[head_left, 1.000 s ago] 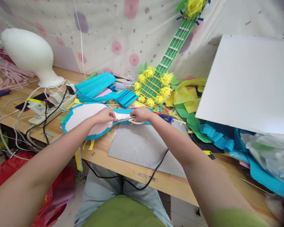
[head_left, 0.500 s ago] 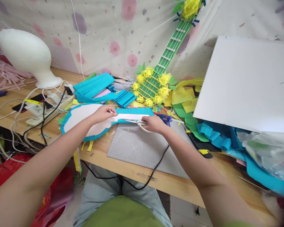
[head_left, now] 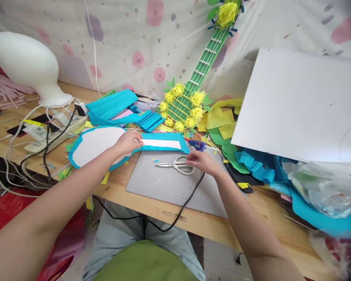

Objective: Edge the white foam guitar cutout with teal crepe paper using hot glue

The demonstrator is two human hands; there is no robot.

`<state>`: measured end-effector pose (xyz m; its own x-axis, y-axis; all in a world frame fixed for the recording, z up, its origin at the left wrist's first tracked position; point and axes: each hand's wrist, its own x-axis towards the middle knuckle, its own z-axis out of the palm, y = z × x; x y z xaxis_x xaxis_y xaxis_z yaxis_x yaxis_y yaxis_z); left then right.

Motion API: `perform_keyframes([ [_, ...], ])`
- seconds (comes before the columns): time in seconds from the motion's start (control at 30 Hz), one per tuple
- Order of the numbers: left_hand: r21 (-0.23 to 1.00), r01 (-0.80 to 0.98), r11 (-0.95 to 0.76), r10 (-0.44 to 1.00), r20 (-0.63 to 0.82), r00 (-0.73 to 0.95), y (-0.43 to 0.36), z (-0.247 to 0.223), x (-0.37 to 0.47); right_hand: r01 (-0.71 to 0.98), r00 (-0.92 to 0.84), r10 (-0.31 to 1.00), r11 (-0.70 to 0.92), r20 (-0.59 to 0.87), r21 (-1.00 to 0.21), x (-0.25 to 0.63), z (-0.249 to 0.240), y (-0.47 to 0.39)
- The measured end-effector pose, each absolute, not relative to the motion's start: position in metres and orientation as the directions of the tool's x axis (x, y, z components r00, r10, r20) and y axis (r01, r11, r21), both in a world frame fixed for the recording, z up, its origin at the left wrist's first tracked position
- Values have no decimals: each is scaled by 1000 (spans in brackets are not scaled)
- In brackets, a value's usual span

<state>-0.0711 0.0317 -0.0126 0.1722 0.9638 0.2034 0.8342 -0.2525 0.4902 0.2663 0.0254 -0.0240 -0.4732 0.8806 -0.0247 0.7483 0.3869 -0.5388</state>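
A white guitar-shaped cutout (head_left: 98,142) edged with blue crepe paper lies on the table at the left, its neck pointing right. My left hand (head_left: 130,141) rests where the body meets the neck, fingers bent together at the blue edging. White-handled scissors (head_left: 175,165) lie with blades slightly apart on a grey cutting mat (head_left: 160,185). Just above their handles is my right hand (head_left: 201,160), its fingers loosely bent and close to the blue corner at the neck's end; nothing shows in them. Part of its fingertips is hidden.
A blue glue gun (head_left: 197,145) lies behind my right hand, its black cable crossing the mat. A green paper guitar with yellow flowers (head_left: 179,105) leans at the back. A power strip (head_left: 58,134), foam head (head_left: 26,66) and white board (head_left: 298,101) stand around.
The scissors have left my right hand and lie on the mat, lower than before. My right hand has shifted slightly right. My left hand stays on the cutout as the view turns a little.
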Motion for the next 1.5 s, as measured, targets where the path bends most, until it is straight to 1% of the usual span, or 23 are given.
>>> perform_keyframes([
  [0.1,490,852,-183,976,196,96,24,-10,-95,850,-168,986,150,11,-505,289,-27,26],
  [0.17,455,875,-165,982,162,102,20,-9,-104,873,2,997,33,72,-487,297,-32,31],
  [0.23,396,895,-205,978,122,170,17,-9,-103,874,65,988,10,137,-486,299,-38,39],
  [0.33,323,893,-313,950,90,300,19,-11,-87,863,31,988,49,149,-502,290,-50,51],
  [0.4,304,885,-354,935,82,345,22,-15,-71,840,50,992,22,119,-542,282,-58,56],
  [0.47,301,890,-343,938,63,340,27,-20,-56,795,154,983,-64,99,-603,278,-64,58],
  [0.53,295,902,-317,947,38,320,32,-25,-45,705,267,961,-141,76,-695,277,-68,58],
  [0.6,278,913,-297,953,22,303,38,-28,-37,569,317,947,-149,49,-809,280,-68,57],
  [0.67,257,926,-275,960,21,279,43,-27,-29,418,304,952,-94,42,-904,285,-62,55],
  [0.73,248,935,-254,967,29,254,48,-23,-19,313,284,957,-33,60,-949,289,-51,54],
  [0.83,265,930,-256,967,55,251,55,-17,4,274,266,958,37,112,-961,289,-29,52],
  [0.97,252,926,-282,959,52,278,59,-18,36,297,227,961,86,157,-951,280,-3,48],
  [1.07,244,921,-303,952,22,307,60,-23,45,318,172,974,83,144,-944,270,6,45],
  [1.1,267,907,-324,944,26,330,60,-24,44,334,147,980,79,135,-939,267,7,44],
  [1.17,361,860,-359,932,86,353,62,-24,35,372,73,992,68,102,-926,260,9,42],
  [1.23,482,808,-339,941,183,286,64,-20,19,413,-31,999,52,43,-909,253,12,42],
  [1.3,578,781,-238,965,231,124,65,-14,-4,464,-140,990,40,-29,-885,244,17,43],
  [1.33,601,773,-203,968,240,68,64,-11,-16,495,-193,979,41,-64,-868,239,21,44],
  [1.37,607,777,-169,971,238,25,63,-9,-28,524,-244,965,46,-98,-850,233,25,46],
  [1.43,581,805,-115,974,226,-25,58,-7,-50,574,-344,926,74,-158,-815,220,35,51],
  [1.5,553,828,-95,979,204,-24,50,-10,-66,615,-437,873,113,-218,-780,206,45,56],
])
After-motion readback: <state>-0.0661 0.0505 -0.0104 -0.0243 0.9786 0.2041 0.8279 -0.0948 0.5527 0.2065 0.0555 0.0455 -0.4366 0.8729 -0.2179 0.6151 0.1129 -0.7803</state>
